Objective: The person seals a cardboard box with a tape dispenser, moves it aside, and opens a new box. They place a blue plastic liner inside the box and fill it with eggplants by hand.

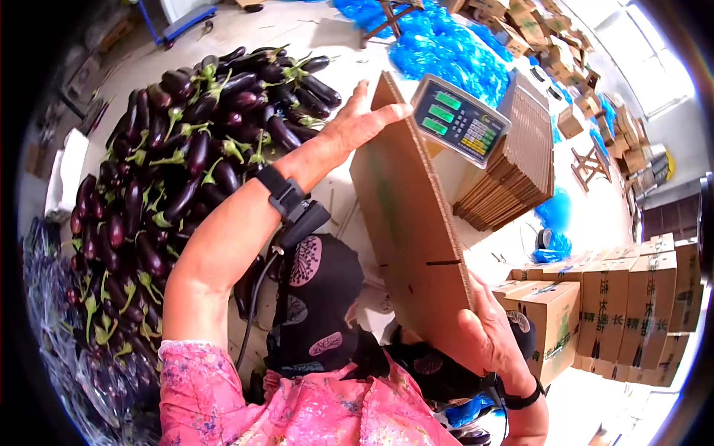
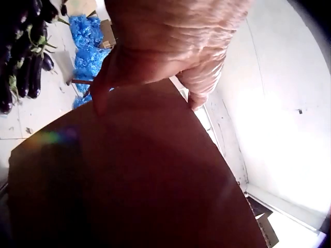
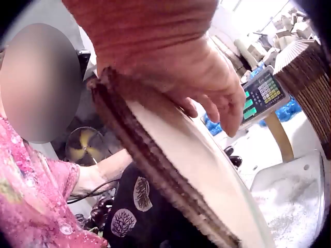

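Note:
A flattened cardboard box (image 1: 405, 223) stands on edge between the two hands, tilted in front of the person's lap. At its far end the left hand (image 1: 353, 126) grips the top, thumb laid across the edge. In the left wrist view this hand (image 2: 176, 46) straddles the brown board (image 2: 155, 175). Lower down at the near end, the right hand (image 1: 487, 334) holds the side edge, thumb towards the brown face. The right wrist view has the right hand's fingers (image 3: 232, 111) over the pale face, and the folded double layers (image 3: 155, 155) show along the edge.
A large pile of eggplants (image 1: 186, 163) covers the floor at left. Behind the board are a scale display (image 1: 461, 119) and a stack of flat boxes (image 1: 513, 156). Printed cartons (image 1: 625, 297) stand at right, blue plastic (image 1: 439, 56) at the back. A metal scale platform (image 3: 289, 196) sits low.

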Action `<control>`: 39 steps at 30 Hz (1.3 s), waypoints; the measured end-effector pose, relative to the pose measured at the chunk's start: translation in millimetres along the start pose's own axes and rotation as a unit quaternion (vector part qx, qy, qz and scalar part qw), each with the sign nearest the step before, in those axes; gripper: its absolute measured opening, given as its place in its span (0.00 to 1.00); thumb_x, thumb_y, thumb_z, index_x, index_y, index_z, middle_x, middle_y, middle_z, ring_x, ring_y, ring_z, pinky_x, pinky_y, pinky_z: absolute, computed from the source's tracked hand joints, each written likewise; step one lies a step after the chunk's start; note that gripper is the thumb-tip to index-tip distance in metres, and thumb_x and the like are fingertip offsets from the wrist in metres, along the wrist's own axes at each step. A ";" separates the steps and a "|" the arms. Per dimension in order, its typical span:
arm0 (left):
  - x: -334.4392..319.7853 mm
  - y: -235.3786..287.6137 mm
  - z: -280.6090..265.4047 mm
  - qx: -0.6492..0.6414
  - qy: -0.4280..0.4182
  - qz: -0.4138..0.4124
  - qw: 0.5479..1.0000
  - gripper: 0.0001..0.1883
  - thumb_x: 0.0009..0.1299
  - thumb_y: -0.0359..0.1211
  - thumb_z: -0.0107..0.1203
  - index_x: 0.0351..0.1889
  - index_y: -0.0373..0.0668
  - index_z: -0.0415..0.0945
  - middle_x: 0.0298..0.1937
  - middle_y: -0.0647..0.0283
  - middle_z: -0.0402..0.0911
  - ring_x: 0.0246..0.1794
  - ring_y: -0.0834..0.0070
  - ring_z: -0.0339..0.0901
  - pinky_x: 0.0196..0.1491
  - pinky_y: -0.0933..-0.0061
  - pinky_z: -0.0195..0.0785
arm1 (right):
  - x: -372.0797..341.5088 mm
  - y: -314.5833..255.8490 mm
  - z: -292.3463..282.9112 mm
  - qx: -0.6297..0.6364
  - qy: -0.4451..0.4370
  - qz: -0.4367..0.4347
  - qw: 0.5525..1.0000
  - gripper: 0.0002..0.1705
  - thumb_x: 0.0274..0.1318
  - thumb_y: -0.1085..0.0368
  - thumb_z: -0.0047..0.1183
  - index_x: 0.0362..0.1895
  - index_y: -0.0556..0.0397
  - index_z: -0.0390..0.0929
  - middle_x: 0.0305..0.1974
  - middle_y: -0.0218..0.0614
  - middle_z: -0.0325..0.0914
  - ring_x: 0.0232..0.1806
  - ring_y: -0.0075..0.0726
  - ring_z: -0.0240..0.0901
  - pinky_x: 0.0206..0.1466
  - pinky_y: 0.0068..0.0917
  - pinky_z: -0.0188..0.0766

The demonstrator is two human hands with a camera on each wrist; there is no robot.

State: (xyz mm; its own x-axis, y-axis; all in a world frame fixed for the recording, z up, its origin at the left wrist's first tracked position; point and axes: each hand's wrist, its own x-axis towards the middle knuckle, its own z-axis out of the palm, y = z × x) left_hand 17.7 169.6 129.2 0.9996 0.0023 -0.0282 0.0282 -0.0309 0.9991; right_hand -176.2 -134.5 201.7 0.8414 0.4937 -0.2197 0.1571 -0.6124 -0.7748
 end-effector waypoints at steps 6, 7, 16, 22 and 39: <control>13.5 -0.6 -3.6 -0.022 -0.043 0.039 0.998 0.55 0.60 0.57 0.66 0.74 0.36 0.48 0.67 0.51 0.63 0.66 0.66 0.64 0.64 0.64 0.63 | 17.1 4.2 4.3 0.258 -0.043 0.043 0.964 0.38 0.73 0.44 0.38 0.74 0.60 0.55 0.72 0.48 0.60 0.74 0.43 0.54 0.74 0.34 0.50; 14.5 0.6 -4.2 -0.014 -0.046 0.034 0.998 0.52 0.61 0.57 0.65 0.74 0.39 0.50 0.65 0.55 0.64 0.64 0.68 0.64 0.63 0.64 0.64 | 16.5 13.5 -1.3 0.290 -0.062 0.081 0.951 0.36 0.74 0.47 0.38 0.74 0.59 0.55 0.69 0.42 0.64 0.71 0.35 0.57 0.72 0.30 0.54; 3.5 14.9 -38.7 0.002 0.023 0.076 0.997 0.19 0.60 0.36 0.57 0.48 0.41 0.69 0.41 0.67 0.69 0.43 0.79 0.64 0.48 0.76 0.57 | 30.6 16.9 -32.9 -0.097 0.113 0.013 0.989 0.11 0.67 0.65 0.47 0.35 0.61 0.72 0.17 0.56 0.63 0.16 0.54 0.67 0.23 0.42 0.62; -26.7 75.4 -44.6 0.234 -0.279 0.045 0.930 0.11 0.61 0.36 0.60 0.30 0.39 0.70 0.28 0.73 0.69 0.31 0.83 0.64 0.35 0.75 0.60 | 80.5 41.7 -64.3 -0.131 0.173 -0.063 0.974 0.09 0.61 0.67 0.48 0.31 0.60 0.69 0.20 0.59 0.69 0.26 0.67 0.71 0.29 0.49 0.65; -53.9 31.3 45.7 0.416 -0.495 0.007 0.763 0.15 0.58 0.43 0.63 0.23 0.41 0.75 0.20 0.62 0.79 0.24 0.70 0.76 0.30 0.67 0.66 | 77.7 39.0 -88.5 -0.215 0.133 -0.103 0.962 0.11 0.60 0.66 0.52 0.44 0.60 0.73 0.34 0.55 0.80 0.39 0.63 0.77 0.41 0.51 0.73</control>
State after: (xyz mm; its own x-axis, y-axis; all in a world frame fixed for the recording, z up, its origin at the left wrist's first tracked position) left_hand -35.2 122.8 160.6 0.5002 -0.7467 -0.4385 -0.4029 -0.6489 0.6454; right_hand -58.9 -174.7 207.0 0.8628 0.4919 0.1167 0.4866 -0.7455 -0.4555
